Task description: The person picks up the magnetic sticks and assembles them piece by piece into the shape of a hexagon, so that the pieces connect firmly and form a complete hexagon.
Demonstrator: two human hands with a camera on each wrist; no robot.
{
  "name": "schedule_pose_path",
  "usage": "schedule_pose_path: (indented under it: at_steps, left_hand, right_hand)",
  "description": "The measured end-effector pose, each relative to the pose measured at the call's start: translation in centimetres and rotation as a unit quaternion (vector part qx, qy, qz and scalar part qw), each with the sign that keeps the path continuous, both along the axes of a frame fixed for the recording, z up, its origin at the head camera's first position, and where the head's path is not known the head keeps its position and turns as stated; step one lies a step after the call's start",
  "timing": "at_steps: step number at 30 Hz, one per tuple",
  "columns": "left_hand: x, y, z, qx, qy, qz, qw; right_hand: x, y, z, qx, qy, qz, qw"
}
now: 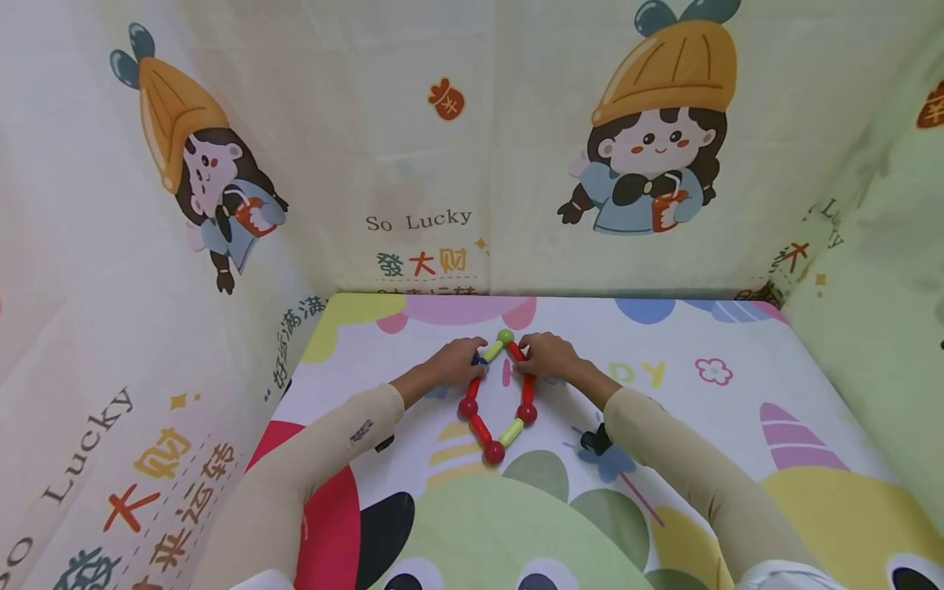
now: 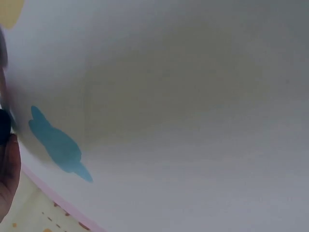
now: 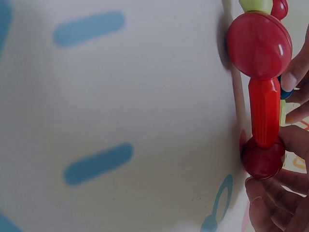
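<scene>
A: What's the biggest thing here?

B: The printed play mat (image 1: 664, 344), walled in by cartoon curtains (image 1: 413, 147); everything else I place against the ring of rods and balls (image 1: 498, 397) lying flat at the mat's middle.

A: And the hands?

B: Both sit at the ring's far end; the left hand (image 1: 457, 360) curls its fingers round the piece just left of the green ball (image 1: 505, 336) at the top, and the right hand (image 1: 547, 356) pinches the red rod (image 1: 515, 351) just right of it.

A: Which step is this, would you say?

B: I judge it the closing of the loop; the sides and near corner look joined already.

A: What does the next move call for?

B: Probably easing both top rods onto that green ball without dragging the lower joints apart; the right wrist view shows fingers (image 3: 289, 140) holding a red ball (image 3: 263, 157) steady.
</scene>
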State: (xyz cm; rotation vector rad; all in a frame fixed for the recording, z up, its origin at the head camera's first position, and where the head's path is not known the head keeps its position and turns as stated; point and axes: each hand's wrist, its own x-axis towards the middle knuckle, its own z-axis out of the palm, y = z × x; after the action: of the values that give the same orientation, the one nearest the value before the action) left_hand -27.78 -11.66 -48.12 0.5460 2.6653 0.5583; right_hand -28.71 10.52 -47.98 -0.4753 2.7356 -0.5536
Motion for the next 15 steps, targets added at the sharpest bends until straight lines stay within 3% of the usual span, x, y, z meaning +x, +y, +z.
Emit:
schedule_pose_path:
  at_steps: [15]
  left_hand:
    - [0.4,-0.9,-0.3,0.007,0.019,0.006,0.9998]
  right_hand:
    - [0.1,2.4,-0.2,-0.029,-0.014,0.016,0.9994]
